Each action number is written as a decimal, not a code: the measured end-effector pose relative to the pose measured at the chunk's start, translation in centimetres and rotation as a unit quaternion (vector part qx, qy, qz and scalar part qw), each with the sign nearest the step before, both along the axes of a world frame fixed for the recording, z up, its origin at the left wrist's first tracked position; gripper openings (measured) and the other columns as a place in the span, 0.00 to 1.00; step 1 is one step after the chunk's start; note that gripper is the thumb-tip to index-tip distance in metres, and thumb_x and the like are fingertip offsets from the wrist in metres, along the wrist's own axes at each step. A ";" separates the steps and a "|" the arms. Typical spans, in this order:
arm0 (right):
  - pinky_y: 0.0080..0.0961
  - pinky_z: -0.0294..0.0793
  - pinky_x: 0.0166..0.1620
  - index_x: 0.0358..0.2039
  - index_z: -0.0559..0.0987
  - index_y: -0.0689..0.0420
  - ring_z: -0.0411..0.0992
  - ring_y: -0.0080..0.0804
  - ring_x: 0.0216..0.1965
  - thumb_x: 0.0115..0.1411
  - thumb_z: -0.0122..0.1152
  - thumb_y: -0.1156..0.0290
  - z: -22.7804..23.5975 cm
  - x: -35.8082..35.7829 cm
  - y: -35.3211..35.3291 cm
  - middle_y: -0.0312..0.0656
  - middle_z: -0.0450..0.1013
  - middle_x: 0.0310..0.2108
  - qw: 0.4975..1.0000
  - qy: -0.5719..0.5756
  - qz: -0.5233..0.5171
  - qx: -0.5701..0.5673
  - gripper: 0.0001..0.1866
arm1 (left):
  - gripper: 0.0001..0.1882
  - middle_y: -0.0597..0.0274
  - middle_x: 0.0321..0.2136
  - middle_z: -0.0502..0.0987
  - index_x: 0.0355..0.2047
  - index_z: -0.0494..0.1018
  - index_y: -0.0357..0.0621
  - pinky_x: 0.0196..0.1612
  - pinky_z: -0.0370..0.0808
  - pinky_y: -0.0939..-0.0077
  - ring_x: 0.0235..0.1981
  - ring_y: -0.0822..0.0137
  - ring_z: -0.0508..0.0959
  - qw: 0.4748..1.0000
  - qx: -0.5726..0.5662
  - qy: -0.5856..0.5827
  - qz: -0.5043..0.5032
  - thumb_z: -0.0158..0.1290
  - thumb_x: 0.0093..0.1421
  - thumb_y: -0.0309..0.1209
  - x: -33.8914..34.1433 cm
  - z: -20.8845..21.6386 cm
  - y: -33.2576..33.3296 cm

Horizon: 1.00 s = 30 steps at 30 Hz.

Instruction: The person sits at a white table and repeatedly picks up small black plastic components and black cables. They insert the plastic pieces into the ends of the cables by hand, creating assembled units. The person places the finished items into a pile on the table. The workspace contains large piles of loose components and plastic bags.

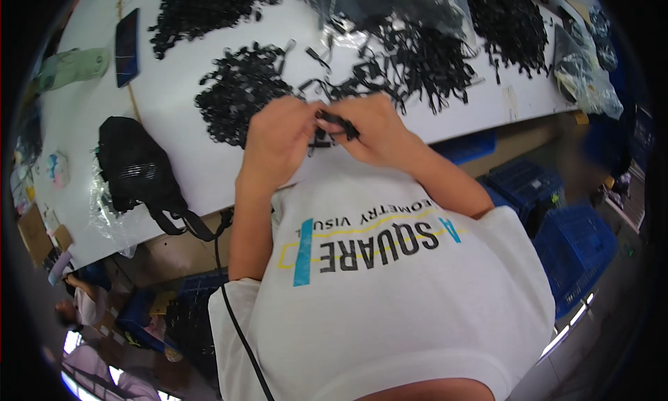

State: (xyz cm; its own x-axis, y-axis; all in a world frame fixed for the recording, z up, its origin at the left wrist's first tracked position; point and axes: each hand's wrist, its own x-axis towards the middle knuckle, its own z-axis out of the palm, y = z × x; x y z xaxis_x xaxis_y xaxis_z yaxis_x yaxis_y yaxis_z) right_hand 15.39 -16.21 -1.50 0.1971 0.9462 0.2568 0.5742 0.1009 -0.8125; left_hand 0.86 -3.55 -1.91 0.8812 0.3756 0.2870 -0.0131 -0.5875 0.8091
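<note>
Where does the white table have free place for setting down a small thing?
A wide bare patch of white table lies between the black bag and the round pile of black pieces. A smaller one is at right, between the fanned heap and the clear plastic bag. It is crowded just beyond the left hand and right hand.

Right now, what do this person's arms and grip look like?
The left grip and right grip wear no gloves, and I see no watch or bracelet. Both forearms are bare. Above them are short white sleeves, plain where they show. A thin black cable passes over the left sleeve.
</note>
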 end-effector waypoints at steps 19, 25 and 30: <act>0.44 0.69 0.28 0.26 0.72 0.61 0.72 0.50 0.25 0.47 0.59 0.73 0.5 1.6 0.5 0.47 0.71 0.21 0.985 -0.097 0.022 -0.144 0.07 | 0.10 0.51 0.33 0.79 0.34 0.76 0.33 0.36 0.77 0.71 0.33 0.57 0.80 0.995 -0.018 -0.041 0.088 0.56 0.49 0.15 1.4 0.1 -1.4; 0.40 0.66 0.24 0.24 0.72 0.59 0.70 0.48 0.22 0.52 0.63 0.72 0.5 1.5 0.3 0.46 0.69 0.19 0.994 -0.086 0.017 -0.064 0.08 | 0.04 0.59 0.28 0.76 0.31 0.74 0.35 0.32 0.72 0.80 0.28 0.72 0.75 0.954 -0.272 -0.023 0.124 0.57 0.56 0.20 0.5 -1.0 -0.9; 0.35 0.65 0.22 0.24 0.73 0.57 0.69 0.41 0.19 0.52 0.65 0.70 0.7 1.1 -0.3 0.41 0.69 0.19 0.994 -0.098 0.029 -0.027 0.09 | 0.05 0.61 0.30 0.75 0.32 0.73 0.35 0.38 0.68 0.79 0.31 0.73 0.70 0.794 -0.586 -0.149 0.061 0.58 0.58 0.24 0.1 -2.1 -2.3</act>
State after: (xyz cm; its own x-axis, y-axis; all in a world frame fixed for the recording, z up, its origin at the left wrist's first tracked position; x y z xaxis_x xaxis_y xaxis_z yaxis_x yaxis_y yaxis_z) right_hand 16.48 -16.48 -0.82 0.0927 0.9678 0.2341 0.7162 0.0986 -0.6909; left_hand 0.96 -5.80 -3.97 0.7767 0.6155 -0.1339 -0.3067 0.5553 0.7730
